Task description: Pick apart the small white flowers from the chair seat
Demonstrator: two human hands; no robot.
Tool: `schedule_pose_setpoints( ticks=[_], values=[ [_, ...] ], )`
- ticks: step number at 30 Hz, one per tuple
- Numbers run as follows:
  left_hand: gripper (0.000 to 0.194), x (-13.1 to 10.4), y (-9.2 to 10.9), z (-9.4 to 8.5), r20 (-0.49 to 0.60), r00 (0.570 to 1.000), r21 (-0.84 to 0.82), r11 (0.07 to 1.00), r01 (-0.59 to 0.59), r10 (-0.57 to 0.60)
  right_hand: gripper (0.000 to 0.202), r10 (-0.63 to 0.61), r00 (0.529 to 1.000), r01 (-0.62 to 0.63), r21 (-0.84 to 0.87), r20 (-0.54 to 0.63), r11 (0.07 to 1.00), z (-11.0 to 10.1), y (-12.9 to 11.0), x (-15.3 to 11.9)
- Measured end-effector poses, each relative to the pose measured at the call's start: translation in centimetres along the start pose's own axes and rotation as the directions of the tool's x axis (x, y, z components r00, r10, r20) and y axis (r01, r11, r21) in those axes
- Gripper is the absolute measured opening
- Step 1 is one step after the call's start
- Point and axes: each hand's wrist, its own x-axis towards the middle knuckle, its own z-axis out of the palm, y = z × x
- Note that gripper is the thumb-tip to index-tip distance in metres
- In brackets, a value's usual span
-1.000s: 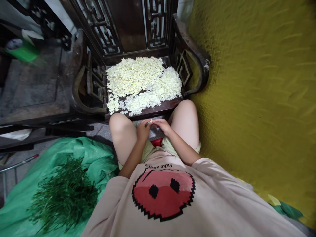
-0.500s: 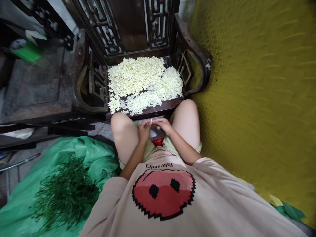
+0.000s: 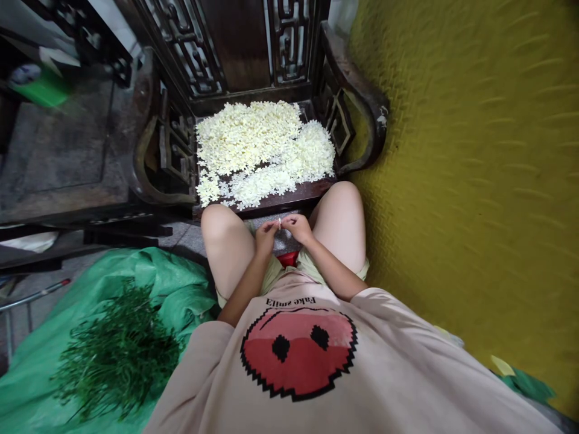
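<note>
Between my knees, my left hand and my right hand meet at the fingertips. Pinched between them is a tiny white piece that looks like a small white flower, too small to make out fully. Both hands have their fingers closed. In front of them, a wooden chair bears a wide layer of flowers: creamy yellow flowers at the back and left, and whiter flowers heaped at the right and along the front.
A green sheet with a bunch of green stems lies at my left. Beyond it stand a dark wooden seat and a green container. A yellow textured wall rises close on my right. Something red shows beneath me.
My right hand's fingers have lifted and bent slightly, and the fingertips have shifted a little around the small white piece. The flowers on the chair look the same.
</note>
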Motion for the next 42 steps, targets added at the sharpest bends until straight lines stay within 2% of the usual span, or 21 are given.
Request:
schedule_pose_setpoints(
  ticks=[4,10,15,20,24,26,30,33,36,42],
  values=[
    [0.009,0.1,0.0,0.0,-0.043,0.997,0.011,0.998,0.059,-0.058,0.018,-0.064,0.997,0.061,-0.107,-0.030,0.992,0.3,0.1,-0.3],
    [0.004,0.1,-0.1,0.1,-0.106,0.994,0.076,0.997,0.019,-0.010,0.015,-0.199,0.978,0.181,-0.239,-0.055,0.954,0.8,0.2,-0.6],
    [0.003,0.1,-0.4,0.0,-0.088,0.994,0.070,0.996,-0.055,0.061,0.025,-0.166,0.986,0.168,-0.168,0.031,0.971,0.6,0.2,-0.4],
    [0.003,0.0,0.1,0.0,-0.077,0.996,0.064,0.997,-0.032,0.037,0.028,-0.099,0.994,0.103,-0.077,0.054,0.992,0.4,0.4,0.0],
    [0.004,0.1,0.3,0.0,-0.032,0.999,0.025,1.000,-0.004,0.005,0.027,-0.104,0.992,0.107,-0.049,0.077,0.993,0.2,0.6,0.0],
    [0.005,0.1,0.1,0.1,-0.055,0.998,0.032,0.999,0.008,-0.006,0.024,-0.099,0.992,0.105,-0.082,0.079,0.991,0.3,0.6,-0.1],
    [0.005,0.4,-0.5,0.2,-0.191,0.980,0.050,0.996,0.071,-0.060,0.015,-0.109,0.994,0.110,-0.142,0.020,0.984,0.8,0.6,-0.2],
    [0.005,0.4,-0.7,0.3,-0.253,0.964,0.043,0.994,0.097,-0.083,0.013,-0.048,0.999,0.048,-0.066,0.000,0.997,1.3,0.6,0.0],
    [0.006,0.2,-0.6,0.9,-0.303,0.951,0.056,0.996,0.075,-0.055,0.011,0.028,0.999,-0.026,0.043,-0.039,0.999,2.0,0.6,0.0],
    [0.007,-0.4,-0.4,2.1,-0.411,0.912,0.048,0.998,0.030,-0.008,0.008,0.095,0.981,-0.048,0.263,-0.170,0.964,3.1,0.8,-0.4]
  ],
)
